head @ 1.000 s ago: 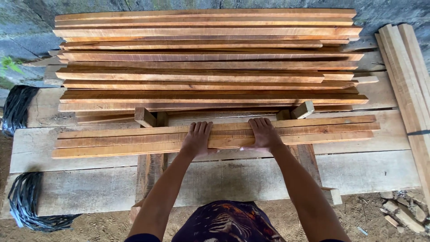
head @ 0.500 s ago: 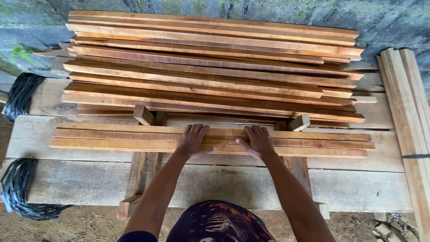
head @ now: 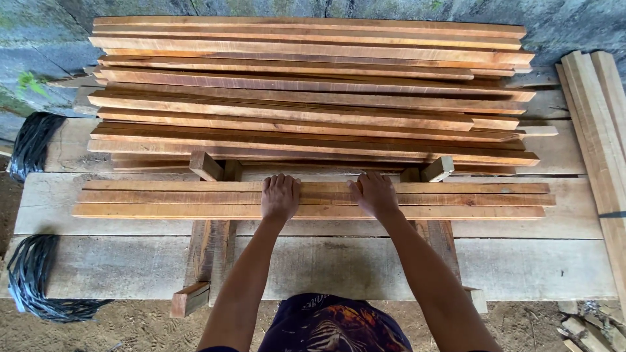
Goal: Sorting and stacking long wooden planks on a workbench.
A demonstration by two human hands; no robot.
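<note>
Left hand (head: 280, 195) and right hand (head: 375, 194), fingers flat and open, centre frame on three wooden slats (head: 163, 199) lying left-to-right across worktop (head: 98, 261).

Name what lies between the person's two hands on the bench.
In the head view, only the three wooden slats span the gap between the left hand and right hand; nothing else sits there.
</note>
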